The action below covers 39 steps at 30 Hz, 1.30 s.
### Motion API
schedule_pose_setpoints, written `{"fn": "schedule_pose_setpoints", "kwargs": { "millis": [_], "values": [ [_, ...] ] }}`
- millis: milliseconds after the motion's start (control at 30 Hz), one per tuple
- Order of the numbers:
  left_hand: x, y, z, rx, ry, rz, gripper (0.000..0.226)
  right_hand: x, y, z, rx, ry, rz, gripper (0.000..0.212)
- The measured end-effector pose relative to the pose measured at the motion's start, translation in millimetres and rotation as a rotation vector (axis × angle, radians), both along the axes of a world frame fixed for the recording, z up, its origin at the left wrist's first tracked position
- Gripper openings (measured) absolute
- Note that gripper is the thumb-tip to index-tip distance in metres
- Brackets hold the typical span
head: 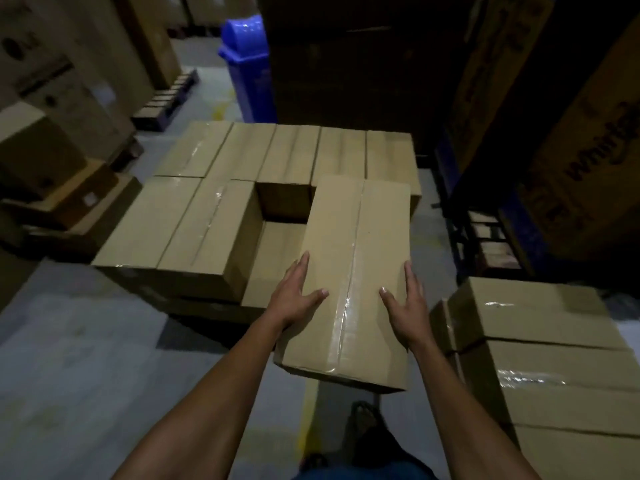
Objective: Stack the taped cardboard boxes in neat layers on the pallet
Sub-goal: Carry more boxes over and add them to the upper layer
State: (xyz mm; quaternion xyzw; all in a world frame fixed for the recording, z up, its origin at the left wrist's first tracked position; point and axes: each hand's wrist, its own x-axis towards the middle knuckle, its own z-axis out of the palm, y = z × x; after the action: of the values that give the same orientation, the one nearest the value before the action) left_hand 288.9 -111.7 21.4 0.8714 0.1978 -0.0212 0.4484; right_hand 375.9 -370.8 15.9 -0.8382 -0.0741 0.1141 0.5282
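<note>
So I've got my left hand [294, 299] and right hand [408, 303] flat, fingers straight, pressed against the sides of a long tan taped cardboard box [349, 271], its far end resting on the stacked brown boxes [194, 230] beside a gap.

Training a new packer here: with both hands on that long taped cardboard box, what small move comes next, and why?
Probably push the long taped brown cardboard box forward. The left hand and right hand press its sides, its near end overhangs the stacked brown boxes, and an open gap remains beside it.
</note>
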Motion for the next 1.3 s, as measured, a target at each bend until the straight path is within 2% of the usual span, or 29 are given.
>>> {"fn": "schedule_pose_setpoints", "kwargs": {
  "millis": [300, 900, 1133, 1300],
  "values": [
    [-13, 108, -3, 0.013, 0.006, 0.150, 0.106, 27, 122, -9, 0.015, 0.030, 0.177, 0.083],
    [83, 258, -43, -0.057, 0.097, 0.223, 0.098, 133, 282, -58, -0.028, 0.141, 0.226, 0.082],
    [111, 319, -90, -0.076, 0.149, 0.157, 0.094, 154, 337, -103, -0.098, 0.194, 0.205, 0.084],
    [137, 360, -144, 0.002, 0.198, 0.080, 0.091, 169, 376, -154, -0.131, 0.238, 0.163, 0.087]
  ]
}}
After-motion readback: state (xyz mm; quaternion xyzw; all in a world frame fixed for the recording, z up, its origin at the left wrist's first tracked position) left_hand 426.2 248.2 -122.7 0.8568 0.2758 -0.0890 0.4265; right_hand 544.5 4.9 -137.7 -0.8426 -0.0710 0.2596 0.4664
